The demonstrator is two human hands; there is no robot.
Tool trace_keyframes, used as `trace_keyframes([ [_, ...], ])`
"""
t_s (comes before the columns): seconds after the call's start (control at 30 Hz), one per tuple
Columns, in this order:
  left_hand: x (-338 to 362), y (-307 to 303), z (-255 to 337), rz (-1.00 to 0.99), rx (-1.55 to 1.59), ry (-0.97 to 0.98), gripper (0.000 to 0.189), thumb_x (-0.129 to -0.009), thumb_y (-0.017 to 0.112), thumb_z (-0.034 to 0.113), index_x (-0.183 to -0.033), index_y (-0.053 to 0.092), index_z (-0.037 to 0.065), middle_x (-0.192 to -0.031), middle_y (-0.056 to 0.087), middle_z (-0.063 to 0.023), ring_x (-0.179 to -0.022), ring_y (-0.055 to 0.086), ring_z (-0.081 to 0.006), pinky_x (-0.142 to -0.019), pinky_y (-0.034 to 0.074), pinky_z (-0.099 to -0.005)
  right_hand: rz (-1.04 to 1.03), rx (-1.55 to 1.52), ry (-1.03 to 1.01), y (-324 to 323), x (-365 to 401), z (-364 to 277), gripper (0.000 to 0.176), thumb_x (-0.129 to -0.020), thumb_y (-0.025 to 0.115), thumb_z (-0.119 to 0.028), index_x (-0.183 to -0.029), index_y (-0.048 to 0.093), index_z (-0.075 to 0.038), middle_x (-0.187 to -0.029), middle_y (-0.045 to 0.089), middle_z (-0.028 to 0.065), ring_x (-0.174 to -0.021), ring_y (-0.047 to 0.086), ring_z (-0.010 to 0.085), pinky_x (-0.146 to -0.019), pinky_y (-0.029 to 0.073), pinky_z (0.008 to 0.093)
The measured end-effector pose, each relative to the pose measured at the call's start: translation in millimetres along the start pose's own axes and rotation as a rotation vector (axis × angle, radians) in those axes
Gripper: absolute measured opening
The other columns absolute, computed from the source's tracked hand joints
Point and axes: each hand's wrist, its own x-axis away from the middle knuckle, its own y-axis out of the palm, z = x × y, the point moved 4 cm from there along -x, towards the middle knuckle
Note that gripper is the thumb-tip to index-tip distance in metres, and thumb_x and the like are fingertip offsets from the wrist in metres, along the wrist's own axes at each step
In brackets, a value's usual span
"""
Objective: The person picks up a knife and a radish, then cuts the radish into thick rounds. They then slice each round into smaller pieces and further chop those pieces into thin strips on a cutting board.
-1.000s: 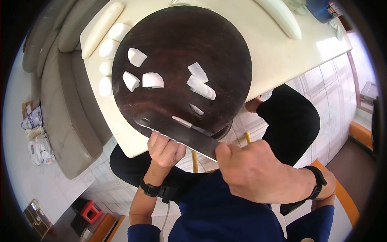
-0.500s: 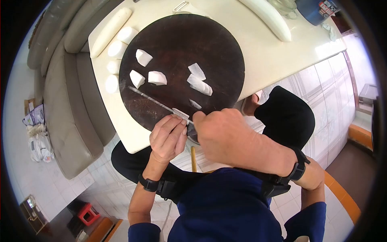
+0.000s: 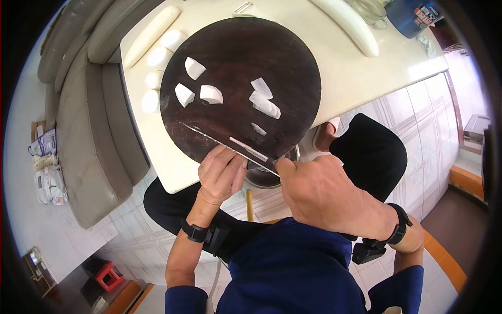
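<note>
A knife (image 3: 209, 138), seen edge-on, lies across the near part of a round dark board (image 3: 235, 52); my right hand (image 3: 319, 188) is closed round its handle end. My left hand (image 3: 222, 170) has its fingers pressed together against the near side of the blade; what they hold there is hidden. Just beyond the blade rests a thin white strip (image 3: 248, 148). Three white chunks, one of them (image 3: 211, 94) nearest the middle, sit on the board's left. Several thin white slices (image 3: 265, 103) overlap on the right, with a small sliver (image 3: 258, 129) below them.
The pale table (image 3: 172, 170) holds a long white radish (image 3: 151, 36) and several white pieces (image 3: 159, 57) at left, another radish (image 3: 348, 26), a peeler (image 3: 243, 8) and a blue container (image 3: 410, 18). A metal bowl (image 3: 264, 179) shows below the board's near edge.
My right hand and the knife have shifted right and slightly down. A white strip now lies apart beyond the blade. The board and its pieces appear slightly further right in view.
</note>
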Motion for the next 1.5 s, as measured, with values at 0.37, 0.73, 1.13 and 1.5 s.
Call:
trace_keyframes([
  [0.37, -0.6, -0.7, 1.0, -0.032, -0.046, 0.005, 0.020, -0.061, 0.077, 0.000, -0.079, 0.069, 0.000, -0.082, 0.062, -0.0109, -0.078, 0.065, -0.0295, -0.072, 0.056, -0.0362, -0.090, 0.018, 0.028, 3.5, -1.4, -2.9, 0.023, -0.067, 0.066, 0.001, -0.083, 0.048, 0.003, -0.056, 0.053, 0.0127, -0.051, 0.061, 0.0320, -0.045, 0.044, 0.0374],
  [0.73, 3.3, -0.7, -1.1, -0.002, -0.018, 0.021, 0.020, -0.063, 0.076, 0.001, -0.082, 0.070, 0.000, -0.089, 0.066, -0.0112, -0.083, 0.067, -0.0295, -0.075, 0.058, -0.0370, -0.083, 0.003, -0.034, 12.6, -30.8, -8.5, 0.009, -0.067, 0.066, 0.001, -0.072, 0.059, 0.004, -0.064, 0.060, 0.0176, -0.060, 0.066, 0.0334, -0.052, 0.051, 0.0391],
  [1.13, -1.3, 1.8, 2.4, 0.039, 0.012, 0.043, 0.023, -0.068, 0.072, -0.005, -0.091, 0.070, -0.004, -0.097, 0.065, -0.0137, -0.091, 0.066, -0.0311, -0.079, 0.057, -0.0375, 0.063, 0.011, 0.054, 3.4, -25.4, 7.7, 0.013, -0.069, 0.065, -0.003, -0.073, 0.054, 0.003, -0.060, 0.060, 0.0198, -0.054, 0.063, 0.0374, -0.051, 0.050, 0.0421],
  [1.5, -2.2, -1.2, 4.4, 0.072, -0.008, 0.031, 0.021, -0.064, 0.074, -0.002, -0.085, 0.070, -0.002, -0.093, 0.066, -0.0125, -0.089, 0.065, -0.0298, -0.076, 0.057, -0.0355, 0.041, 0.046, 0.009, 9.1, -9.7, -8.4, 0.013, -0.075, 0.062, -0.001, -0.076, 0.049, 0.000, -0.051, 0.050, 0.0164, -0.046, 0.056, 0.0354, -0.045, 0.042, 0.0434],
])
